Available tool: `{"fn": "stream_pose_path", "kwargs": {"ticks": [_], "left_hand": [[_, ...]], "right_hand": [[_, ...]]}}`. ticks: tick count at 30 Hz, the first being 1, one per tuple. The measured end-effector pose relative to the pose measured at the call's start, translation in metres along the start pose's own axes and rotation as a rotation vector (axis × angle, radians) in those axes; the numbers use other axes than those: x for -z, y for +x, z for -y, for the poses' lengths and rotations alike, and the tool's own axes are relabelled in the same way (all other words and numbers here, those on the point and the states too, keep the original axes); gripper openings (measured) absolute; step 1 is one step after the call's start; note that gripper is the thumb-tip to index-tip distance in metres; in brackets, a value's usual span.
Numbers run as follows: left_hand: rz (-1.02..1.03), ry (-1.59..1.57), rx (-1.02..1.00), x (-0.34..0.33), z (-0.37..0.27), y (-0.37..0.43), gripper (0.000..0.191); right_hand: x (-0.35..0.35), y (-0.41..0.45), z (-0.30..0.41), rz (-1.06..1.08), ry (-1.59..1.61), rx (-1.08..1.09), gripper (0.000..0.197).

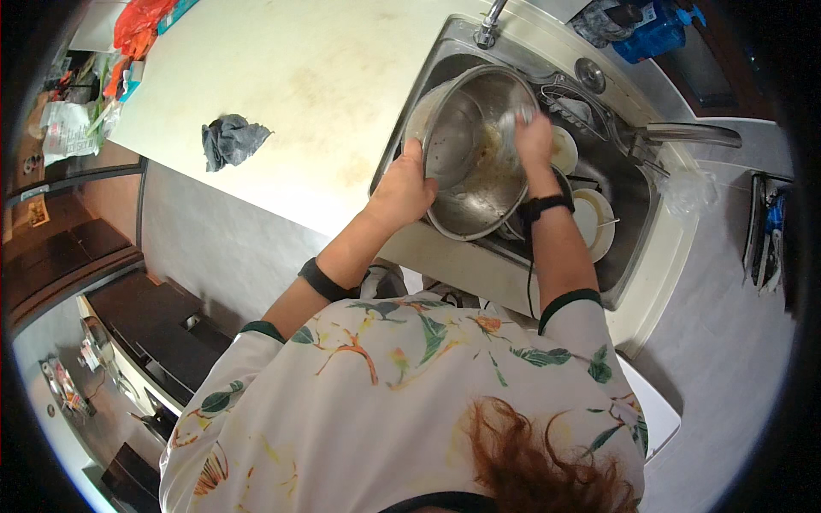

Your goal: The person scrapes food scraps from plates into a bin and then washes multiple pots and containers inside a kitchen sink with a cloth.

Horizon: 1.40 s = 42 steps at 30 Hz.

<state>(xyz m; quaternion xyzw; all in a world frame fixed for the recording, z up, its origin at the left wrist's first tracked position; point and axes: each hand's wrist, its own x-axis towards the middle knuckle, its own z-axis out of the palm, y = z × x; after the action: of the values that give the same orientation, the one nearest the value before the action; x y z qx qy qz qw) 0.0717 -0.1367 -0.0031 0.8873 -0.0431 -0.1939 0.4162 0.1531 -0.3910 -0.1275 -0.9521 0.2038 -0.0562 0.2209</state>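
Note:
A large stainless steel pot (452, 144) is tilted over the sink (635, 211), its open mouth facing me. My left hand (405, 187) grips its rim on the left side, with the thumb on the rim. Inside the mouth at the right, my right hand (533, 142) is closed around a pale, crumpled scrubber-like thing (510, 128), blurred so that its kind is unclear. Yellowish residue and small dark specks mark the pot's inner wall. Behind my right wrist, a white bowl (564, 151) and a bowl with a utensil (585, 218) stand in the sink.
A grey cloth (234, 141) lies crumpled on the pale countertop (308, 83). A chrome fitting (487, 32) rises at the sink's back, and a metal spout (693, 133) juts out at the right. A wire rack (574, 102) sits in the far corner; a blue bottle (651, 42) stands beyond.

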Motion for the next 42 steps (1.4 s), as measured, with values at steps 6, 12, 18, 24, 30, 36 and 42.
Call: {"fn": "stream_pose_path", "kwargs": {"ticks": [6,12,18,24,30,36,42], "left_hand": [[0.038,-0.002,0.005,0.001,-0.007,0.002,0.031],[-0.043,-0.040,-0.066,-0.002,0.000,0.000,0.029],[-0.014,-0.001,-0.026,-0.001,-0.007,0.000,0.031],[-0.038,-0.001,0.003,0.000,-0.001,0.000,0.031],[-0.042,-0.034,0.007,-0.002,-0.002,-0.001,0.028],[-0.033,0.002,0.042,0.000,-0.001,-0.001,0.032],[-0.037,-0.022,0.015,-0.001,0.007,0.003,0.032]], "right_hand": [[0.023,0.008,0.087,-0.021,-0.099,0.821,0.019],[0.002,-0.006,-0.007,0.297,-0.432,-0.008,0.028],[-0.057,-0.104,-0.001,0.706,0.159,0.420,0.035],[-0.017,-0.029,0.108,0.139,-0.183,0.695,0.014],[-0.057,-0.023,-0.014,0.493,-0.452,0.362,0.021],[-0.016,-0.126,0.050,0.619,0.573,0.593,0.029],[-0.045,-0.066,0.090,0.474,0.378,0.385,0.024]]}}
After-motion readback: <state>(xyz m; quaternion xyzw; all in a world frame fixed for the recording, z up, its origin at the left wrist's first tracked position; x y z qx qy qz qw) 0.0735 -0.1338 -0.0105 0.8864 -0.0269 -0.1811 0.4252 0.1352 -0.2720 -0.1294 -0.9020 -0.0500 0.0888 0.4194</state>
